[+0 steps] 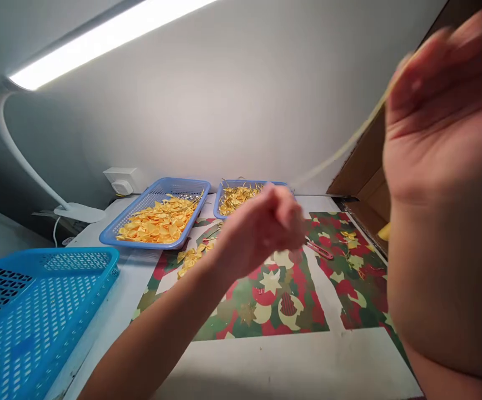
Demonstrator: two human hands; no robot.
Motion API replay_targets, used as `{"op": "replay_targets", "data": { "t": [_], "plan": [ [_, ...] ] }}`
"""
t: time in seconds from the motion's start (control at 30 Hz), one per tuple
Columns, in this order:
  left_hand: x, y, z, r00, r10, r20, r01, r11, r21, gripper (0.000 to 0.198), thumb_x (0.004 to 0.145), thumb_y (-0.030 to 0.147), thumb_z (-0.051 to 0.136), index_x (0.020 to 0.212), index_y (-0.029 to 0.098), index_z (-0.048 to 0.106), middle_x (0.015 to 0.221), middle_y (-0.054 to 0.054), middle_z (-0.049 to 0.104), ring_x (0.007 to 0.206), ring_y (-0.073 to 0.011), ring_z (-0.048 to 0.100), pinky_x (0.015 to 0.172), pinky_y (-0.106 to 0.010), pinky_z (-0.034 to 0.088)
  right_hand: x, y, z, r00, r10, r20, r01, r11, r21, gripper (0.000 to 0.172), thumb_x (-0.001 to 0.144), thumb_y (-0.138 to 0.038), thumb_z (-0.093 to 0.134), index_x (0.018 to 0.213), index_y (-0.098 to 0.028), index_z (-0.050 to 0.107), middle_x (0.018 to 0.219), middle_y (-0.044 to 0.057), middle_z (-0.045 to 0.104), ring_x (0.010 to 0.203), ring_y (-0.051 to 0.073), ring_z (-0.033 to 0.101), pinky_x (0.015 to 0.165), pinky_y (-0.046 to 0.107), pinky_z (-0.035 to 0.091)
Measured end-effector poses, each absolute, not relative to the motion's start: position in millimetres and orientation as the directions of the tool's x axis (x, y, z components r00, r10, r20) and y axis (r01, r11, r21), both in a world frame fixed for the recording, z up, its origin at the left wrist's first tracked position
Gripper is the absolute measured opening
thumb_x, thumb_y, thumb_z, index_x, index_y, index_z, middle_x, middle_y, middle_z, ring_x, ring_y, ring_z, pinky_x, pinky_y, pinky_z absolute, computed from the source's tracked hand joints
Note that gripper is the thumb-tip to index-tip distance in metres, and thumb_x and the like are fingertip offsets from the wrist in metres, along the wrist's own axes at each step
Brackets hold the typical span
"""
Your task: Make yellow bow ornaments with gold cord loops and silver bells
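Note:
My left hand is held above the patterned paper, fingers curled tight in a pinch; what it grips is blurred. My right hand is raised close to the camera at the right, fingers together, with a thin pale-gold string running from it down toward the left hand. A blue tray full of yellow ribbon bows lies behind the left hand. Beside it a second blue tray holds gold string loops.
Red, green and cream patterned paper covers the white table, with loose yellow bows and red-handled snips on it. A bright blue basket sits front left. A lamp base, wall socket and cardboard box stand around.

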State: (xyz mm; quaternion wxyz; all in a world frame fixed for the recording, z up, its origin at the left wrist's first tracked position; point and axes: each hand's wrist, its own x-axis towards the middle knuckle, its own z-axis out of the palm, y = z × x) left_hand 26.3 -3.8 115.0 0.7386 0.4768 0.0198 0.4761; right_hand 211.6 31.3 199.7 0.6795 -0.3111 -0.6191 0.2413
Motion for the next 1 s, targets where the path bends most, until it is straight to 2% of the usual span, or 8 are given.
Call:
{"op": "replay_targets", "data": {
  "t": [0.07, 0.17, 0.3, 0.43, 0.53, 0.63, 0.73, 1.0],
  "plan": [
    [12.7, 5.6, 122.1, 0.299, 0.857, 0.419, -0.836, 0.024, 0.548, 0.045, 0.1, 0.032, 0.04, 0.058, 0.02, 0.045, 0.046, 0.006, 0.035, 0.041, -0.0071, 0.042, 0.046, -0.02, 0.04, 208.1, 36.1, 180.7, 0.189, 0.602, 0.776, -0.142, 0.799, -0.585, 0.014, 0.093, -0.016, 0.047, 0.084, -0.024, 0.054, 0.077, -0.003, 0.046, 0.066, 0.007, 0.053, 0.071, 0.025, 0.051],
    [-7.3, 24.0, 116.0, 0.047, 0.934, 0.354, -0.923, -0.095, 0.373, 0.046, 0.103, 0.027, 0.031, 0.06, 0.02, 0.048, 0.053, 0.005, 0.052, 0.05, -0.005, 0.054, 0.053, -0.015, 0.046, 210.1, 34.5, 135.3, -0.076, 0.786, 0.614, -0.13, 0.602, -0.788, 0.009, 0.091, -0.026, 0.059, 0.082, -0.024, 0.057, 0.06, -0.005, 0.05, 0.055, 0.01, 0.054, 0.059, 0.026, 0.05],
    [-12.7, 45.7, 87.5, -0.087, 0.973, 0.214, -0.781, -0.2, 0.592, 0.037, 0.099, 0.021, 0.038, 0.073, 0.02, 0.064, 0.097, -0.001, 0.075, 0.095, -0.0111, 0.069, 0.082, -0.022, 0.053, 206.5, 15.9, 93.7, -0.541, 0.804, 0.245, -0.009, 0.286, -0.958, 0.013, 0.093, -0.032, 0.059, 0.088, -0.021, 0.063, 0.067, 0.0, 0.064, 0.06, 0.011, 0.06, 0.057, 0.025, 0.05],
    [-4.8, 41.9, 61.5, 0.307, 0.929, 0.206, -0.279, -0.119, 0.953, 0.017, 0.088, 0.025, 0.059, 0.084, 0.017, 0.073, 0.109, -0.008, 0.075, 0.111, -0.0227, 0.064, 0.097, -0.035, 0.049, 181.1, 12.2, 92.4, -0.567, 0.787, 0.245, -0.039, 0.272, -0.962, 0.014, 0.093, -0.031, 0.058, 0.09, -0.019, 0.063, 0.076, 0.003, 0.07, 0.053, 0.007, 0.052, 0.05, 0.021, 0.044],
    [-2.6, 28.6, 52.0, 0.737, 0.675, 0.031, -0.016, -0.028, 0.999, 0.02, 0.086, 0.024, 0.056, 0.087, 0.017, 0.075, 0.104, -0.009, 0.076, 0.109, -0.0241, 0.066, 0.102, -0.039, 0.045, 161.6, 40.2, 93.2, -0.372, 0.868, 0.33, -0.093, 0.319, -0.943, 0.017, 0.089, -0.036, 0.06, 0.089, -0.019, 0.061, 0.075, 0.002, 0.071, 0.045, 0.005, 0.044, 0.044, 0.021, 0.039],
    [-3.0, 21.8, 45.9, 0.831, 0.556, -0.017, -0.098, 0.176, 0.979, 0.023, 0.086, 0.026, 0.054, 0.086, 0.013, 0.073, 0.111, -0.015, 0.074, 0.113, -0.0276, 0.065, 0.103, -0.042, 0.044, 152.0, 75.8, 79.6, -0.249, 0.943, 0.22, 0.118, 0.255, -0.96, 0.019, 0.086, -0.036, 0.058, 0.087, -0.017, 0.061, 0.075, 0.003, 0.072, 0.044, 0.006, 0.044, 0.045, 0.021, 0.039],
    [-4.7, 26.2, 39.6, 0.736, 0.676, 0.027, -0.291, 0.281, 0.914, 0.029, 0.091, 0.035, 0.049, 0.075, 0.016, 0.064, 0.119, -0.015, 0.071, 0.112, -0.0275, 0.066, 0.104, -0.045, 0.042, 153.2, 91.4, 59.1, -0.174, 0.965, 0.196, 0.238, 0.234, -0.943, 0.014, 0.077, -0.029, 0.065, 0.081, -0.016, 0.064, 0.069, 0.004, 0.069, 0.05, 0.011, 0.051, 0.049, 0.024, 0.042],
    [-8.1, 38.2, 32.0, 0.569, 0.822, -0.004, -0.504, 0.352, 0.789, 0.031, 0.094, 0.042, 0.05, 0.073, 0.02, 0.056, 0.106, -0.006, 0.076, 0.108, -0.0225, 0.067, 0.103, -0.039, 0.039, 169.5, 45.5, 58.9, -0.176, 0.778, 0.603, 0.341, 0.623, -0.704, 0.012, 0.082, -0.025, 0.06, 0.072, -0.02, 0.064, 0.085, 0.004, 0.06, 0.084, 0.019, 0.055, 0.079, 0.035, 0.046]
  ]
}}
